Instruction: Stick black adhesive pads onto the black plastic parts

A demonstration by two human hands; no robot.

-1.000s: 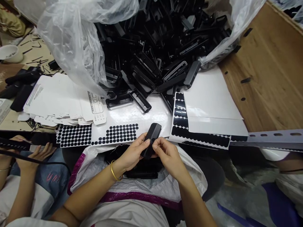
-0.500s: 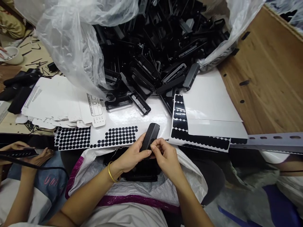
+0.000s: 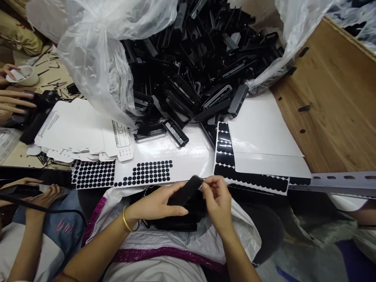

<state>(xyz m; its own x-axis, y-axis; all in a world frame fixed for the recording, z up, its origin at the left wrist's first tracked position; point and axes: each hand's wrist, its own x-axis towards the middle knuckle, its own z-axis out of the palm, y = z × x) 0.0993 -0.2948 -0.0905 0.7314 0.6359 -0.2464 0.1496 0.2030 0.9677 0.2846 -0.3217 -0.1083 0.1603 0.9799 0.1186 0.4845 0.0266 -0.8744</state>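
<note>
My left hand [image 3: 160,203] grips a long black plastic part [image 3: 188,190] over an open white bag [image 3: 182,239] in my lap. My right hand [image 3: 217,199] pinches the part's far end with curled fingers. More black parts [image 3: 173,225] lie in the bag below my hands. Just beyond my hands lie white sheets of round black pads [image 3: 147,172] and oval black pads [image 3: 249,178]. A gold bangle [image 3: 127,221] circles my left wrist.
A big heap of black plastic parts [image 3: 199,58] spills from a clear plastic bag [image 3: 96,66] at the back. Flat white cartons [image 3: 76,129] lie at the left. Another person's hands [image 3: 44,196] hold a dark tool at lower left; more hands [image 3: 11,98] are at far left.
The black part has tipped from upright to nearly flat and lower over the bag. My right hand slid from its middle to its far end.
</note>
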